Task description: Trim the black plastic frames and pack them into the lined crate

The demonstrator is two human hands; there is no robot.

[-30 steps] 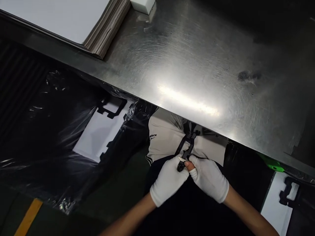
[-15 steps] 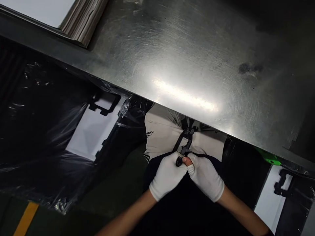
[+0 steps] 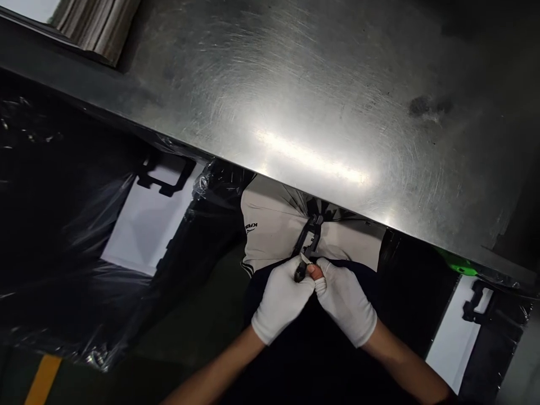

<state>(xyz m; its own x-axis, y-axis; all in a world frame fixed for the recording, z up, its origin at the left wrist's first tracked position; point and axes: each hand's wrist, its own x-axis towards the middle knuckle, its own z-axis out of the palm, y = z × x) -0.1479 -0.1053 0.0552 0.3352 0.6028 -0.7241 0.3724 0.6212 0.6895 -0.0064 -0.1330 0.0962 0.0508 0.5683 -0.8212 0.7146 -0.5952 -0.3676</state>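
A black plastic frame part, narrow with an opening in it, stands out from my hands toward the table edge, over my lap. My left hand, in a white glove, is closed around its near end. My right hand, also white-gloved with the thumb tip bare, is closed right beside it. A small pale pointed blade shows at the right thumb, against the part. The blade's other end is hidden in the fingers.
A scratched metal table spans the top, bearing a paper stack. Below its edge, film-lined boxes hold white sheets and black frames, left and right. A green object sits under the right edge.
The view has shifted slightly, so the table and boxes sit a little further left. The blade shows more clearly against the part, and both hands keep their grip.
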